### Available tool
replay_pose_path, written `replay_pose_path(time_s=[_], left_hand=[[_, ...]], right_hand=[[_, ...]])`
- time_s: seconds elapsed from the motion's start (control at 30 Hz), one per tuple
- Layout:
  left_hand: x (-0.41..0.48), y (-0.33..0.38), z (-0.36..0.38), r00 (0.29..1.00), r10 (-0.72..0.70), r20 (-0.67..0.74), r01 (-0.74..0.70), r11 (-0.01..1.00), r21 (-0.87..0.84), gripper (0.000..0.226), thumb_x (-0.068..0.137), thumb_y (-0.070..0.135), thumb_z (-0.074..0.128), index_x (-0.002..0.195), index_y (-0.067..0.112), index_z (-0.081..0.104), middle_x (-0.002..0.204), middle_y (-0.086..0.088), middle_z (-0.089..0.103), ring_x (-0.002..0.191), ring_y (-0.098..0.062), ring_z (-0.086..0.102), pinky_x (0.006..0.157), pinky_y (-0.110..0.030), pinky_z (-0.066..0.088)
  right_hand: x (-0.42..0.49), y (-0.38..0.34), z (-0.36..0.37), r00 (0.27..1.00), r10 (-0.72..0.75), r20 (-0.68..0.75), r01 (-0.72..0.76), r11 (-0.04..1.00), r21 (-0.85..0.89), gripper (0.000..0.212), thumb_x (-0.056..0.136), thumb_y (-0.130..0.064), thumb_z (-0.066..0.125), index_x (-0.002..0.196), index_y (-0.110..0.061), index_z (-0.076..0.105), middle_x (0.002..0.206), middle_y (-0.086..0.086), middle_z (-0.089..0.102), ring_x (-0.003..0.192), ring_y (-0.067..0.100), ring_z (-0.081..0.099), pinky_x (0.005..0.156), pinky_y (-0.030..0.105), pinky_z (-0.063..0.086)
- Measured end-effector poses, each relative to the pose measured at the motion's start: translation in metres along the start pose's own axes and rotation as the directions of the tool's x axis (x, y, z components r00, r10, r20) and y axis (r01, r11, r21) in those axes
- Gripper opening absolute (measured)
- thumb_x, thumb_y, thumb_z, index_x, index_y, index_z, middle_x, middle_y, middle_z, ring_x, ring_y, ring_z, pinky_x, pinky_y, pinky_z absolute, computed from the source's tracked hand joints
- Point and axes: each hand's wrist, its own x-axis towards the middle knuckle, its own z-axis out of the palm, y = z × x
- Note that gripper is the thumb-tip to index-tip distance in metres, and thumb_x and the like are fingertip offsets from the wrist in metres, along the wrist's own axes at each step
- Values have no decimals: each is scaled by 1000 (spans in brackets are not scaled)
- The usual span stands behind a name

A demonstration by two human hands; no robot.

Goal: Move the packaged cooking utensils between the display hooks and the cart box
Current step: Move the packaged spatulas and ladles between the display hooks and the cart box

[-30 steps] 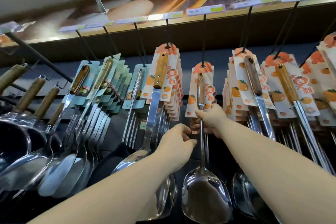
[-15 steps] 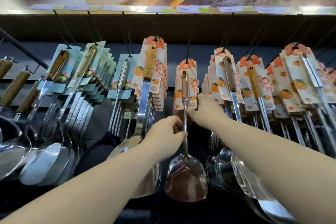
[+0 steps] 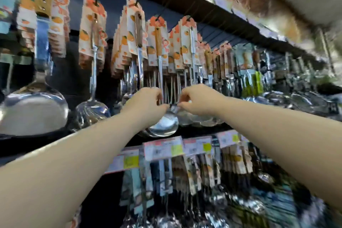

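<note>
Packaged steel utensils on orange-printed cards hang from black display hooks (image 3: pixel 162 15) along the upper rail. One wooden-handled ladle (image 3: pixel 163 126) hangs in the middle, its bowl low between my hands. My left hand (image 3: pixel 148 102) curls its fingers round the ladle's shaft just above the bowl. My right hand (image 3: pixel 198 100) pinches the ladle's neck from the right, fingers bent. A steel spatula (image 3: pixel 90 111) hangs alone to the left. The cart box is out of view. The picture is blurred by motion.
A large steel turner (image 3: pixel 33 113) hangs at the far left. A shelf edge with price tags (image 3: pixel 166 148) runs below my hands, with more packaged utensils (image 3: pixel 194 177) hanging under it. Further ladles and scoops (image 3: pixel 277 98) crowd the rail to the right.
The view has swung to the right. Both hands have left the single spatula and now hold a wooden-handled ladle two hooks further right.
</note>
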Motion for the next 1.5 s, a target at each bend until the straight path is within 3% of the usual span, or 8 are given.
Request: replay_pose_path(time_s=[0.27,0.47,0.57,0.7,0.9,1.2,1.33,1.5], left_hand=[[-13,128,103,954,225,200,-188,964,-188,21,87,35,56,87,15,53,92,-6,57,80,-23,51,66,-30,39],[-23,240,198,895,305,325,-226,939,-259,27,84,39,59,100,17,58,113,-9,58,105,-30,53,87,-36,46],[-28,304,242,862,354,363,-239,915,-324,30,85,40,59,102,14,58,114,-9,57,103,-29,54,87,-36,46],[-30,401,298,818,404,409,-234,884,-405,37,88,40,56,112,11,56,120,-10,56,102,-27,55,86,-36,47],[-41,523,369,755,470,457,-203,830,-519,36,89,40,54,111,12,56,110,-7,56,90,-25,55,76,-37,46],[-46,618,501,639,511,575,-207,834,-512,32,90,39,53,106,11,57,97,-6,52,86,-26,54,76,-36,46],[-38,659,570,599,554,578,-198,802,-564,34,89,39,54,110,13,57,103,-4,55,86,-23,56,72,-35,50],[-13,704,668,568,584,581,-183,777,-602,34,87,39,56,110,13,56,111,-7,58,94,-26,57,82,-41,51]], right_hand=[[-121,131,-34,962,271,40,-259,948,-187,23,91,-28,54,104,-11,64,109,11,65,102,27,58,77,28,41],[-214,240,-61,885,457,92,-410,858,-310,26,91,-31,54,107,-12,63,110,10,65,93,25,56,76,29,43],[-258,297,-77,838,530,129,-454,809,-374,23,91,-30,53,104,-12,61,104,9,63,85,23,52,72,29,42],[-317,375,-95,761,619,191,-492,744,-452,30,93,-34,51,111,-12,59,108,8,60,98,27,57,82,36,50],[-393,472,-103,649,711,270,-515,672,-533,28,93,-29,50,107,-8,61,107,12,65,95,30,61,84,45,54],[-476,597,-62,532,796,291,-598,595,-537,26,89,-33,52,109,-17,62,110,5,64,98,26,59,83,38,52],[-494,660,-38,484,836,260,-631,539,-558,24,87,-33,54,103,-19,63,102,3,65,92,25,60,78,36,52],[-497,754,-11,437,870,229,-663,484,-571,24,88,-34,54,104,-19,63,100,2,65,89,22,60,76,34,52]])
